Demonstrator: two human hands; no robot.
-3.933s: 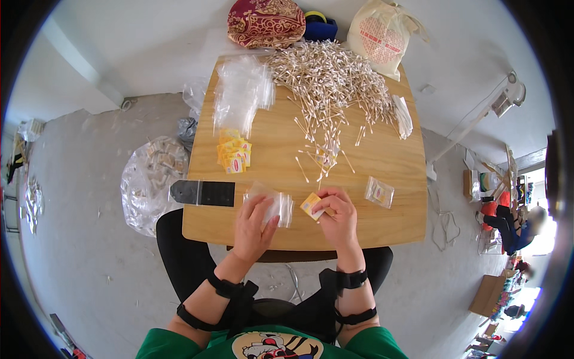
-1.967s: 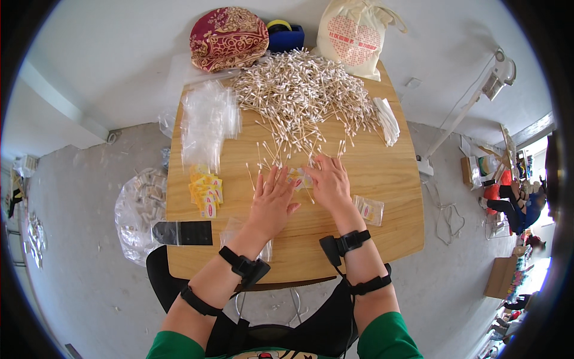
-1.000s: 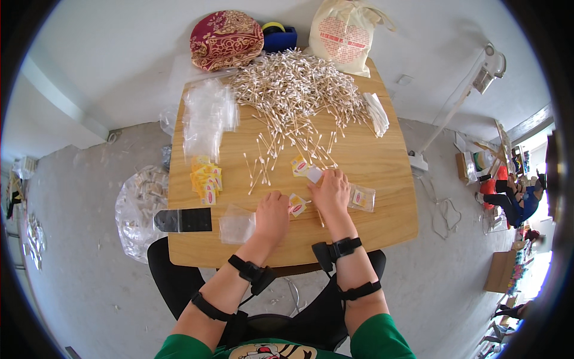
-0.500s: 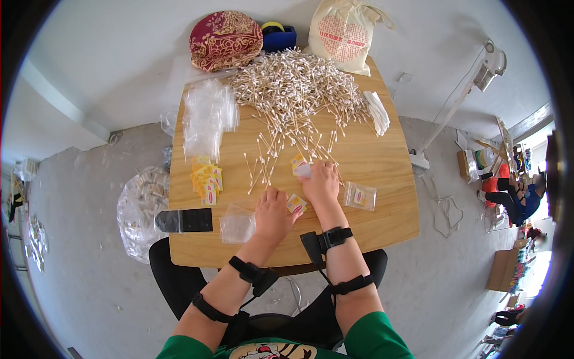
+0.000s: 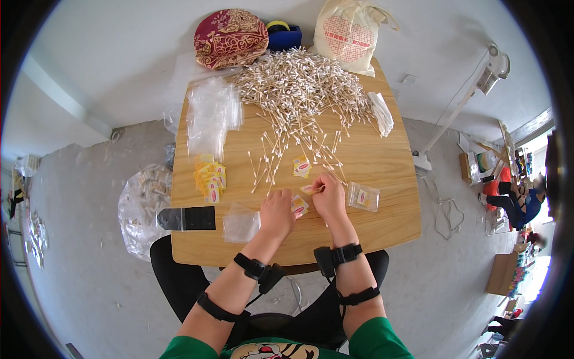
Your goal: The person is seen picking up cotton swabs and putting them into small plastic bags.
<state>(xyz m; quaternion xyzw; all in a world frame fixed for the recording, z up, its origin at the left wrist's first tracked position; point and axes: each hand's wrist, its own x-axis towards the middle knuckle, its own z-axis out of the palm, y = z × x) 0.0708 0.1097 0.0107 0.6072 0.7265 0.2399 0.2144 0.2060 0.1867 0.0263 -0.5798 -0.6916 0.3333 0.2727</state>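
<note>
My right hand (image 5: 330, 198) pinches a small yellow-and-white packet (image 5: 308, 189) in its fingertips. My left hand (image 5: 277, 213) curls beside a second packet (image 5: 300, 206), fingertips at its edge (whether they grip it, I can't tell). A third packet (image 5: 301, 167) lies flat beyond, near loose cotton swabs (image 5: 268, 166). I judge the step in hand to be separating single packets, ahead of bagging, since a filled clear bag (image 5: 363, 197) lies at my right. The next move seems to call for placing the pinched packet without nudging its neighbours or the swabs
</note>
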